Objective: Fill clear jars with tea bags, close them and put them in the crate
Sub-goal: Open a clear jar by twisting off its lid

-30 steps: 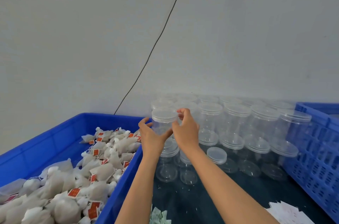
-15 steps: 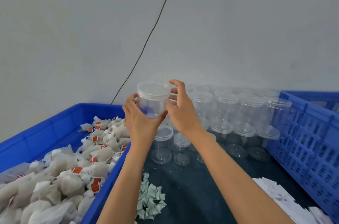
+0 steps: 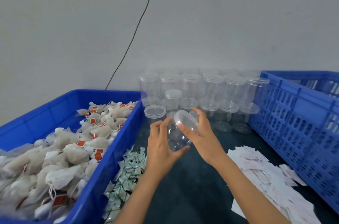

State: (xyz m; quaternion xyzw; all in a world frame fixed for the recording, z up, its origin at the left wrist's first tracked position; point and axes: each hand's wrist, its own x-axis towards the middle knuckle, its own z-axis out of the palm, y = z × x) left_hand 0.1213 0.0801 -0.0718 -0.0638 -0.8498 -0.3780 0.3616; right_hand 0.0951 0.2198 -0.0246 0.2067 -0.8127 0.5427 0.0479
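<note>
Jar (image 3: 178, 136) lower, tilted; both hands

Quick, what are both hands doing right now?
Left hand: holds the body of the clear jar, which is tilted.
Right hand: grips the jar's lid, thumb on top.

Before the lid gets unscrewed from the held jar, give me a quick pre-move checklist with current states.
1. Left hand grips the body of the clear jar: ok.
2. Right hand fingers curl round the lid: ok.
3. Jar tilted, lid toward the stacked jars: ok.
4. Jar empty: ok.
5. Tea bags in the blue tub beside the left hand: ok.
6. Lid loosened: cannot tell.
</note>
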